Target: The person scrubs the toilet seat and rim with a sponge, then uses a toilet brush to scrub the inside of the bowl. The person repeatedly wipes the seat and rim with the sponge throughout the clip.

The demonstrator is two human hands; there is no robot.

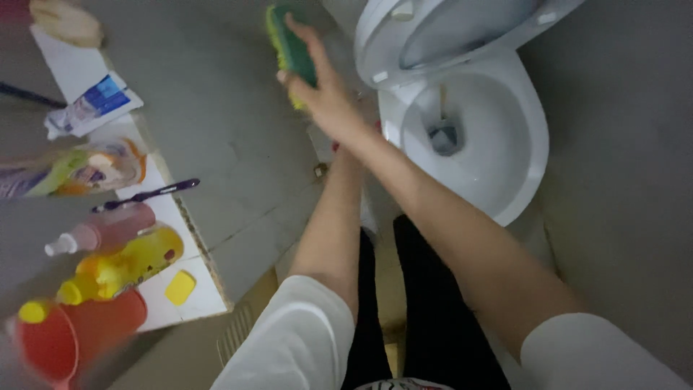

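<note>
The person's right hand (317,87) is holding a green and yellow sponge (287,42) up in front of the grey wall (216,108), just to the left of the raised toilet lid (433,36); the sponge's long axis is running up and away from the wrist. The fingers are closing around it, thumb on the near side. The left hand is passing behind the right forearm, so I cannot tell its fingers, and the right one is clearly nearer the toilet bowl (530,144).

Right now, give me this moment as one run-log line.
right hand: grips green-and-yellow sponge, raised beside toilet | left hand: hidden behind right forearm | toilet lid up | yellow bottle on shelf at left
</note>
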